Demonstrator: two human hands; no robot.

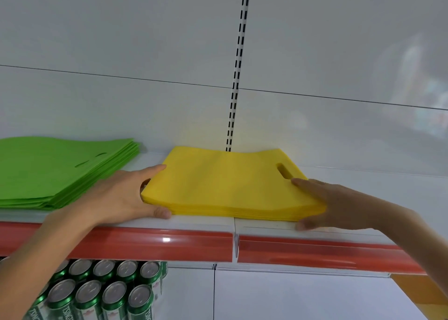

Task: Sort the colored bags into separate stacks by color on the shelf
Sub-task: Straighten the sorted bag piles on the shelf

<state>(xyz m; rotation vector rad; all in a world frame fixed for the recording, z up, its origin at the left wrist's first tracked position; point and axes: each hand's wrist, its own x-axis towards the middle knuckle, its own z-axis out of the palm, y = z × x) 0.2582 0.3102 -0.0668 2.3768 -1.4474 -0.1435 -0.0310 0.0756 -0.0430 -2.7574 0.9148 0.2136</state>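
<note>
From the head view, you have the yellow bag stack (230, 184) between your two hands, on the shelf (363, 174). Your left hand (121, 196) lies against the stack's left edge. Its fingers are mostly straight along that edge and its thumb rests on the shelf at the front corner, so it presses rather than grips. Your right hand (339, 205) is at the far end, with flat fingers resting on the stack's right front corner and the thumb on the shelf just in front. That hand is open too, steadying the pile.

The stack's long axis runs from one hand to the other, roughly along the shelf's front lip. The handle slot (284, 170) is just beyond your right fingertips. Both hands touch the stack, so neither is nearer. Any squaring-up would probably mean pushing inward from both ends.

The green bag stack (60, 169) sits to the outside of your left hand, close to your wrist. It is clear of the yellow pile, with bare shelf between them, so the two colours look separated already.

Below your left forearm, green beer cans (97, 290) fill the lower shelf under the red price strip (145, 242).
</note>
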